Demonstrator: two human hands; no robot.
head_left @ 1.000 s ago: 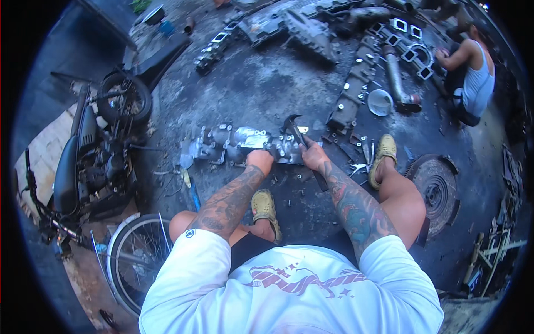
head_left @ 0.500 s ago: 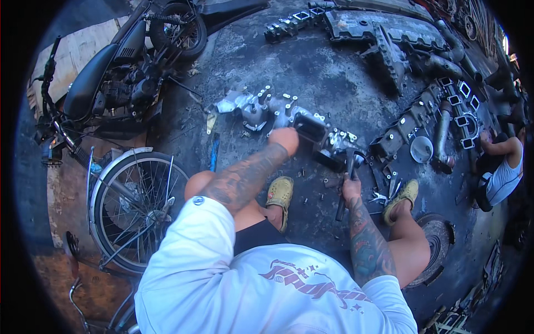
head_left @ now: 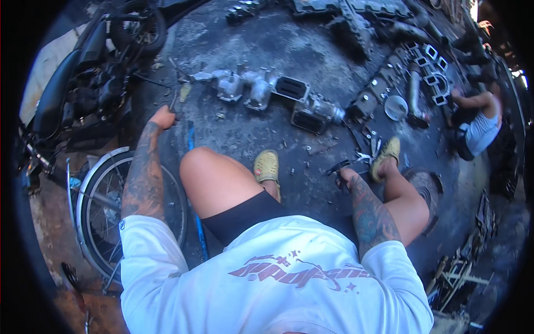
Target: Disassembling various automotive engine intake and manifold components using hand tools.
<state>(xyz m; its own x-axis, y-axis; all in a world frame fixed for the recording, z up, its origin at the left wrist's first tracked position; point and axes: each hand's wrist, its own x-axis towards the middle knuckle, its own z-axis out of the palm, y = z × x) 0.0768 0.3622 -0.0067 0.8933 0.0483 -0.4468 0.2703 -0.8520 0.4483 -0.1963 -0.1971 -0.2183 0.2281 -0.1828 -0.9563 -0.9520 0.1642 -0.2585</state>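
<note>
Since the earlier frame, the left hand [head_left: 162, 118] has moved away from the metal casting [head_left: 260, 93]. The casting rests on the floor, upper centre, apparently for stability. The right hand [head_left: 349, 177], right of centre, is closed around a hammer [head_left: 337, 166], likely held clear. Upper left: left fingers curl at a thin rod [head_left: 175, 99]; firm grip cannot be confirmed.

Left hand [head_left: 163, 118] stretched out to left, gripping thin rod [head_left: 174, 99], near motorbike [head_left: 62, 92]. Right hand [head_left: 348, 177] low, well apart from left, wrapped around hammer [head_left: 337, 166], just beside yellow-green shoe [head_left: 389, 152]. Long metal engine part [head_left: 258, 93] lying ahead on floor [head_left: 245, 142], touched by neither hand. White bowl [head_left: 396, 107] farther right; co-worker [head_left: 481, 131] in white tank top crouching beyond. Bicycle wheel [head_left: 86, 192] by left forearm.
</note>
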